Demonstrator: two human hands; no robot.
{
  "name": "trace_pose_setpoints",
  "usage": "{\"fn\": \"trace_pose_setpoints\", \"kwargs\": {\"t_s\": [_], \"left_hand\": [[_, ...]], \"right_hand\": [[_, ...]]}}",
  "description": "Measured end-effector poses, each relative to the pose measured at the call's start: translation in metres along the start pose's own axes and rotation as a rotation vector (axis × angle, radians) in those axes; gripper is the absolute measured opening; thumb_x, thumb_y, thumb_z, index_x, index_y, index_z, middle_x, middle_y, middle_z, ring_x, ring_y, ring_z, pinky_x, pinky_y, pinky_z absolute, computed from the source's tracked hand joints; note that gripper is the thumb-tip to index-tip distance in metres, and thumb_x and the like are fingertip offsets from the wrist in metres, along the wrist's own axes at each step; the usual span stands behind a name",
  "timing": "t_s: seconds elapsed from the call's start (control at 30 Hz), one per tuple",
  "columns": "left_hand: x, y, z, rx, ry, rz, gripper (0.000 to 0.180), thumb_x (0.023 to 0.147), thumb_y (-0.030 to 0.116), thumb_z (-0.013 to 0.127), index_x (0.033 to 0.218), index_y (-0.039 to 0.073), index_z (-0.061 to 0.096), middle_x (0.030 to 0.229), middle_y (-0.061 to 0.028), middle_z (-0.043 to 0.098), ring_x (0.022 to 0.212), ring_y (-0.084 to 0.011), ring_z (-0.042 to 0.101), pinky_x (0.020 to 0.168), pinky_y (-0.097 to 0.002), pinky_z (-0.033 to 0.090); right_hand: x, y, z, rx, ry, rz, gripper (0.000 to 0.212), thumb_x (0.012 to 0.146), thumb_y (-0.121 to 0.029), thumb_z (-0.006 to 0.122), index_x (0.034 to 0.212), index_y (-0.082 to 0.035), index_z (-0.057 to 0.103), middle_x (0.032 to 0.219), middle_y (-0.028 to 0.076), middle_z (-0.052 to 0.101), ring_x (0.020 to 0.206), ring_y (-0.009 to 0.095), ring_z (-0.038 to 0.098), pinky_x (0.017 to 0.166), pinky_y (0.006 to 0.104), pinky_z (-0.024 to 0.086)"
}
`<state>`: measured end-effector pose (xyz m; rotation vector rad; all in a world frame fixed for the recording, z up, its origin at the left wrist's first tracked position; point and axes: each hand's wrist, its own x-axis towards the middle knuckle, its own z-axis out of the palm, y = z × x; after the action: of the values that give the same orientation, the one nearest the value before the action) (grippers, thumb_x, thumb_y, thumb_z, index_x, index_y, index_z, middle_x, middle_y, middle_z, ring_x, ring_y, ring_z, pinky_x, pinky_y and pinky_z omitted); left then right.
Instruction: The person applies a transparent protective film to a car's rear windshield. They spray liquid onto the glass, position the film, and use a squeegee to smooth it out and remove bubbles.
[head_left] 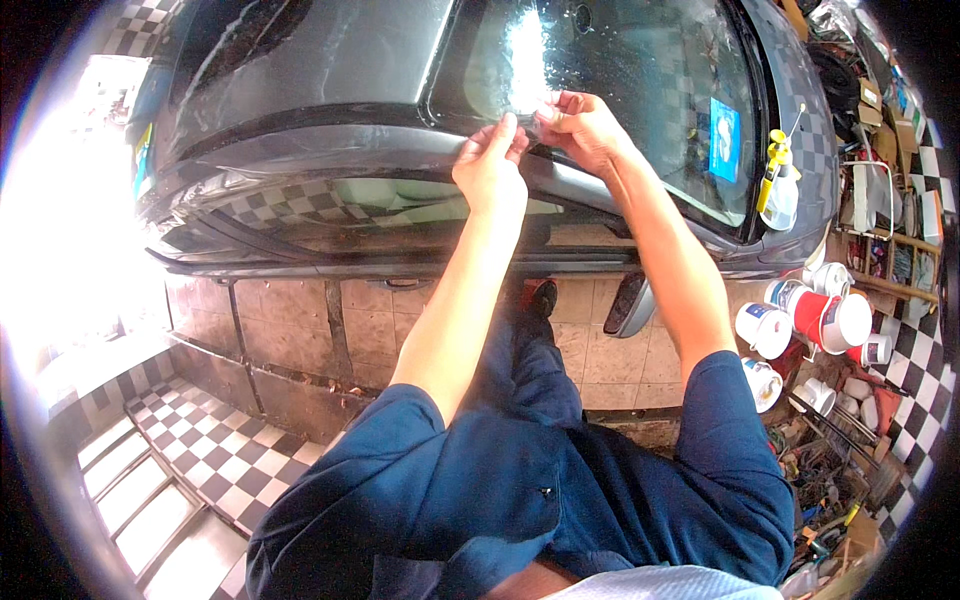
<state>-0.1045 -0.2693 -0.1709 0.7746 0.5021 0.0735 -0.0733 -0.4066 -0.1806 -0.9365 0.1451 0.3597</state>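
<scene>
Both hands are raised close together over the dark grey car (320,75), at the side edge of its windshield (640,90). My left hand (491,160) is closed, with thumb and fingers pinched near the roof's front corner. Just to its right, my right hand (582,128) is also closed in a pinch. A small, pale, see-through bit (527,126) shows between the fingertips; whether it is film or something else, I cannot tell. Drops speckle the glass, and a bright glare (527,60) lies behind the hands. A blue rectangular sheet (724,138) is on the windshield.
A spray bottle (778,195) with a yellow head rests on the car beyond the windshield's base. The side mirror (629,305) sticks out below my right forearm. White buckets (764,330) and a red bucket (811,315) stand at the right, beside cluttered shelves (895,260).
</scene>
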Motion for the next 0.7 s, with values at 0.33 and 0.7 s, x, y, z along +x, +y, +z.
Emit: {"fn": "trace_pose_setpoints", "kwargs": {"t_s": [0.33, 0.7], "left_hand": [[0.001, -0.003, -0.004, -0.029, -0.032, -0.022, 0.016, 0.077, 0.000, 0.070, 0.083, 0.001, 0.055, 0.083, -0.0084, 0.060, 0.074, -0.0174, 0.059, 0.069, -0.0279, 0.051], [0.003, 0.003, -0.005, -0.038, -0.025, -0.086, 0.015, 0.077, -0.001, 0.069, 0.082, 0.001, 0.056, 0.084, -0.0103, 0.062, 0.075, -0.0178, 0.060, 0.070, -0.0285, 0.052]], "right_hand": [[-0.014, 0.022, 0.002, 0.196, -0.099, 0.036, 0.018, 0.086, -0.013, 0.062, 0.098, -0.001, 0.058, 0.086, 0.004, 0.059, 0.074, 0.011, 0.053, 0.068, 0.0251, 0.044], [-0.020, 0.026, 0.008, 0.262, -0.121, -0.106, 0.007, 0.085, -0.008, 0.060, 0.090, -0.004, 0.060, 0.085, 0.004, 0.061, 0.077, 0.012, 0.055, 0.075, 0.0251, 0.044]]}}
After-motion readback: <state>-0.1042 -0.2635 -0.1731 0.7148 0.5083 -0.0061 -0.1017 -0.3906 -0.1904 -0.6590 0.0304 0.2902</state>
